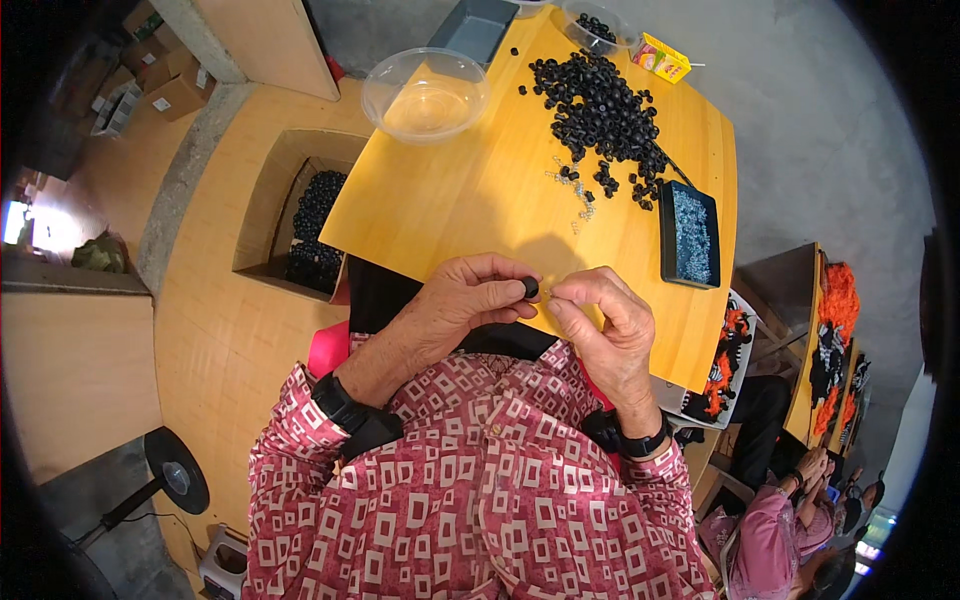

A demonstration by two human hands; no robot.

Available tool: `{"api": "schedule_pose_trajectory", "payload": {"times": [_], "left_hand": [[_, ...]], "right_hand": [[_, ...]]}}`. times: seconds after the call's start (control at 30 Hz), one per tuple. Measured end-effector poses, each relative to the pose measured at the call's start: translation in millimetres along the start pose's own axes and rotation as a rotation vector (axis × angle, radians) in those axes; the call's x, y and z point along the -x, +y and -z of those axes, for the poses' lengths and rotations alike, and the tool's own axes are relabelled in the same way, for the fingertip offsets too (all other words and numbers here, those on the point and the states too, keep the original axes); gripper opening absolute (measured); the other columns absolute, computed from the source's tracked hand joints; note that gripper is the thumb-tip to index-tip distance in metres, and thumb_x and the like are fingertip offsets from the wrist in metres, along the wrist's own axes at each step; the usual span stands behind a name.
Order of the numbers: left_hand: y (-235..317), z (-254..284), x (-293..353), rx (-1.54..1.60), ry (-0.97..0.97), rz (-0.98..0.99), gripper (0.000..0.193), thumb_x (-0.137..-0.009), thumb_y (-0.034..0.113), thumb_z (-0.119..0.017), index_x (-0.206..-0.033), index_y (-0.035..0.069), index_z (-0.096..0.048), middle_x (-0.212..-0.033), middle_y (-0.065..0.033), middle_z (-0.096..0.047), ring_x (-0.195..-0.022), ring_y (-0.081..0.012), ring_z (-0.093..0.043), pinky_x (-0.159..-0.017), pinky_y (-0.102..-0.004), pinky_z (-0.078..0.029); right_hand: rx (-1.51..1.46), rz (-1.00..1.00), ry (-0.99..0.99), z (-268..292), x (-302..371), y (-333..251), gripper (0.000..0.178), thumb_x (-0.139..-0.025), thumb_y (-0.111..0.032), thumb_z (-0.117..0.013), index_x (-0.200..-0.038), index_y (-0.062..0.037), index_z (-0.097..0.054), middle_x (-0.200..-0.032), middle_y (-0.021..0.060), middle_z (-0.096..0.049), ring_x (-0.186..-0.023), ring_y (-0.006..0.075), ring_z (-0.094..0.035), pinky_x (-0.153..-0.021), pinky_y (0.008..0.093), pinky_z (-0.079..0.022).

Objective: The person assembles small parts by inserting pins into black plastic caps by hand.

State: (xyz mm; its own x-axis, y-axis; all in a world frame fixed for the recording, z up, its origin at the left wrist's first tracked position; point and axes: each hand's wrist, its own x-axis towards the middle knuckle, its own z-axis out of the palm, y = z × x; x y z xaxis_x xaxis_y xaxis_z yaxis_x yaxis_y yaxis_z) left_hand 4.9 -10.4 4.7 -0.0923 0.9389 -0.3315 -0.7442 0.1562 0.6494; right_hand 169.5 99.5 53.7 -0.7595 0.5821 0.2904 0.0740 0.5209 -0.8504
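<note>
Near the table's front edge, my left hand [455,303] is closed, pinching a small round black plastic part [530,287] between thumb and fingertips. Just to its right, the thumb and forefinger of my right hand [612,325] are pressed together; whatever they hold is too small to make out. A large pile of similar black parts [600,110] is spread over the far right of the table [440,200]. Several tiny clear pieces [584,205] are scattered at its near side. More small clear pieces [691,235] fill a black rectangular tray [667,262] at the right edge.
Farther back stand a clear round bowl [372,112], a grey tray [470,30], a bowl with black parts [597,28] and a yellow box [660,60]. A carton [262,215] of black parts sits on the floor at left. Another person [765,540] sits at lower right.
</note>
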Motion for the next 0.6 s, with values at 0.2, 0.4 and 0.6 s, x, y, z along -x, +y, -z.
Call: {"api": "schedule_pose_trajectory", "payload": {"times": [0.2, 0.4, 0.6], "left_hand": [[-5.3, 4.9, -3.1, 0.043, 0.069, 0.015, 0.018, -0.089, 0.010, -0.067, -0.106, 0.002, -0.066, -0.094, -0.0085, -0.070, -0.081, -0.0157, -0.070, -0.072, -0.0229, -0.057], [-6.8, 5.3, -4.2, 0.049, 0.103, 0.013, 0.011, -0.088, 0.009, -0.069, -0.097, 0.004, -0.065, -0.090, -0.0080, -0.070, -0.078, -0.0145, -0.070, -0.068, -0.0225, -0.057], [-9.6, 6.0, -4.4, 0.055, 0.107, 0.008, 0.010, -0.089, 0.011, -0.069, -0.095, 0.005, -0.064, -0.089, -0.0069, -0.070, -0.079, -0.0136, -0.070, -0.067, -0.0208, -0.056]], "right_hand": [[0.085, 0.028, 0.005, -10.2, -1.5, -0.7, 0.013, -0.079, 0.004, -0.070, -0.090, -0.0009, -0.066, -0.083, 0.0079, -0.064, -0.078, 0.0206, -0.061, -0.069, 0.0298, -0.049], [0.088, 0.021, 0.034, -13.3, 1.2, 2.1, 0.013, -0.079, 0.005, -0.070, -0.090, -0.0006, -0.066, -0.083, 0.0084, -0.064, -0.077, 0.0217, -0.061, -0.069, 0.0301, -0.049], [0.090, 0.057, 0.050, -16.1, 2.1, 3.7, 0.013, -0.078, 0.005, -0.071, -0.088, 0.0002, -0.065, -0.083, 0.0089, -0.064, -0.076, 0.0219, -0.061, -0.069, 0.0304, -0.049]]}}
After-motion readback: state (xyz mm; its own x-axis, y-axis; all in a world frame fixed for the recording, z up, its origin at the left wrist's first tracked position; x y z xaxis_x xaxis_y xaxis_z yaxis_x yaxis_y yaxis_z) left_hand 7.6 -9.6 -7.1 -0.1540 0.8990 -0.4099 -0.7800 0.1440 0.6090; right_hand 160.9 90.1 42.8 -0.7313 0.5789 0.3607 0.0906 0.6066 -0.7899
